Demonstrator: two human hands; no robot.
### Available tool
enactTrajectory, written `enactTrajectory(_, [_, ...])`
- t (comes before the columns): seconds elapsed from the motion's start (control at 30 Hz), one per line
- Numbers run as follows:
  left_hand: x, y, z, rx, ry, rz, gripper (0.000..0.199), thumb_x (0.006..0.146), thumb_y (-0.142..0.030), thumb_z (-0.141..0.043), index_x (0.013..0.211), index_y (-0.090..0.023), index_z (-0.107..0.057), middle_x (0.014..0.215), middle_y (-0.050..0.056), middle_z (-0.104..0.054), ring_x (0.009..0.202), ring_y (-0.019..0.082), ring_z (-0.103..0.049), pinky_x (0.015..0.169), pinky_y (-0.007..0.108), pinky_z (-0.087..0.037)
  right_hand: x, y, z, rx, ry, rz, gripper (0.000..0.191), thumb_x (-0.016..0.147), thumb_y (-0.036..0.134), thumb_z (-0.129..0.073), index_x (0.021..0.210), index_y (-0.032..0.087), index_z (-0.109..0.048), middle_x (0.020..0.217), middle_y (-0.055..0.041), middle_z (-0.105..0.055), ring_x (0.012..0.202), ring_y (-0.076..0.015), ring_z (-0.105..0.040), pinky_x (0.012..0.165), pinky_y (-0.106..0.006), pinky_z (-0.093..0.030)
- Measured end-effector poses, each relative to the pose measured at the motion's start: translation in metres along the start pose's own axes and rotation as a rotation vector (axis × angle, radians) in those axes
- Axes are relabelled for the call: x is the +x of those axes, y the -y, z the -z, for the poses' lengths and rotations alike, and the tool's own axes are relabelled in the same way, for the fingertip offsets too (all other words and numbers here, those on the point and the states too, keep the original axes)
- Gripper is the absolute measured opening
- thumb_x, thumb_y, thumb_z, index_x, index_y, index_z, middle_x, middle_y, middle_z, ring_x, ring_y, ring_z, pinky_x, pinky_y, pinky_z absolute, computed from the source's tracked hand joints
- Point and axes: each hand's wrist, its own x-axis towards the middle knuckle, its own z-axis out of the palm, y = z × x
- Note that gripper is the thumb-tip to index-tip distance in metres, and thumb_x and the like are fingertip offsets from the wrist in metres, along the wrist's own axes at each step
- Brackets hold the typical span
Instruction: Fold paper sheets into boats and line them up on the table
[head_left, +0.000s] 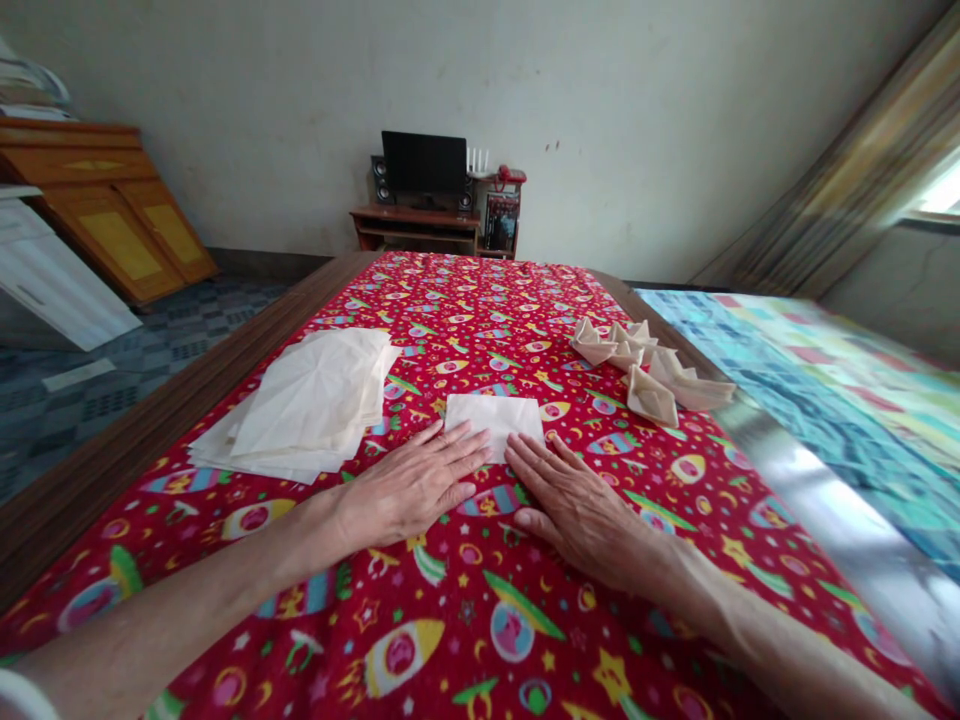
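Note:
A folded white sheet of paper (493,411) lies flat on the red patterned cloth in front of me. My left hand (416,480) rests on its lower left part, palm down with the fingers stretched out. On the lower right part lie the fingertips of my right hand (574,500), also flat and extended. Neither hand grips anything. To the left is a stack of loose white paper sheets (311,395), some with crease lines. Several folded paper shapes with pointed ends (652,395) sit together at the right.
The red cloth (465,600) covers a long table with a brown edge (97,470) on the left. A bed with a blue patterned cover (757,400) stands on the right. Beyond the table are a monitor (425,163) on a desk and a wooden cabinet (120,220).

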Motion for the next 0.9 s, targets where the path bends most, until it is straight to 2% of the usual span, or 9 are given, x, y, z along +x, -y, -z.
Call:
enactTrajectory(0.2, [-0.007, 0.005, 0.007, -0.012, -0.054, 0.038, 0.037, 0.097, -0.035, -0.034, 0.132, -0.029, -0.047, 0.141, -0.001, -0.045, 0.135, 0.018, -0.034, 0.113, 0.039, -0.022, 0.006, -0.002, 0.002, 0.013, -0.001, -0.048, 0.052, 0.098, 0.038, -0.029, 0.140, 0.008, -0.037, 0.146, -0.0145, -0.032, 0.137, -0.0247, -0.026, 0.112, -0.047, -0.027])
enactTrajectory(0.3, [0.006, 0.003, 0.011, -0.003, -0.093, 0.047, 0.034, 0.097, -0.033, -0.036, 0.117, -0.024, -0.061, 0.130, 0.003, -0.057, 0.125, 0.020, -0.048, 0.109, 0.039, -0.031, 0.015, -0.013, -0.005, -0.013, -0.067, -0.102, 0.052, 0.097, 0.037, -0.030, 0.139, 0.006, -0.039, 0.145, -0.0173, -0.033, 0.137, -0.0256, -0.025, 0.111, -0.048, -0.027])
enactTrajectory(0.37, [0.018, 0.004, 0.010, -0.006, -0.090, 0.016, 0.037, 0.097, -0.031, -0.034, 0.114, -0.018, -0.063, 0.126, 0.007, -0.060, 0.121, 0.018, -0.052, 0.108, 0.035, -0.035, 0.024, -0.021, -0.011, -0.034, -0.082, -0.103, 0.052, 0.097, 0.038, -0.031, 0.138, 0.008, -0.040, 0.145, -0.0174, -0.033, 0.137, -0.0257, -0.025, 0.112, -0.048, -0.025])
enactTrajectory(0.47, [0.033, 0.010, 0.002, 0.012, -0.040, -0.009, 0.040, 0.098, -0.031, -0.031, 0.130, -0.017, -0.050, 0.140, 0.008, -0.046, 0.133, 0.018, -0.037, 0.112, 0.035, -0.027, 0.035, -0.031, -0.013, -0.063, -0.085, -0.113, 0.053, 0.097, 0.039, -0.030, 0.140, 0.010, -0.037, 0.146, -0.0163, -0.033, 0.137, -0.0249, -0.026, 0.111, -0.048, -0.026])
enactTrajectory(0.53, [0.039, 0.016, -0.003, 0.018, 0.000, 0.041, 0.046, 0.097, -0.036, -0.031, 0.139, -0.019, -0.038, 0.148, 0.007, -0.033, 0.139, 0.020, -0.025, 0.113, 0.039, -0.023, 0.039, -0.034, -0.012, -0.073, -0.076, -0.118, 0.054, 0.097, 0.040, -0.028, 0.142, 0.010, -0.034, 0.147, -0.0154, -0.031, 0.138, -0.0235, -0.025, 0.111, -0.045, -0.027])
enactTrajectory(0.6, [0.041, 0.021, -0.006, 0.019, 0.037, 0.089, 0.050, 0.097, -0.040, -0.029, 0.142, -0.018, -0.031, 0.151, 0.008, -0.026, 0.140, 0.020, -0.021, 0.113, 0.040, -0.020, 0.040, -0.035, -0.010, -0.072, -0.059, -0.113, 0.055, 0.098, 0.041, -0.026, 0.142, 0.008, -0.033, 0.148, -0.0154, -0.028, 0.138, -0.0226, -0.023, 0.112, -0.044, -0.026])
enactTrajectory(0.73, [0.032, 0.028, -0.005, 0.038, 0.046, 0.128, 0.052, 0.097, -0.043, -0.027, 0.141, -0.016, -0.033, 0.151, 0.008, -0.026, 0.140, 0.019, -0.022, 0.114, 0.038, -0.016, 0.036, -0.037, -0.009, -0.063, -0.065, -0.133, 0.055, 0.098, 0.041, -0.026, 0.141, 0.009, -0.035, 0.148, -0.0154, -0.029, 0.138, -0.0232, -0.023, 0.111, -0.045, -0.026])
enactTrajectory(0.9, [0.017, 0.034, 0.000, 0.063, 0.040, 0.184, 0.051, 0.097, -0.041, -0.026, 0.141, -0.017, -0.032, 0.150, 0.008, -0.029, 0.139, 0.018, -0.023, 0.112, 0.037, -0.017, 0.030, -0.038, -0.009, -0.107, -0.068, -0.203, 0.052, 0.097, 0.038, -0.028, 0.138, 0.007, -0.039, 0.146, -0.0173, -0.034, 0.137, -0.0265, -0.028, 0.110, -0.049, -0.027])
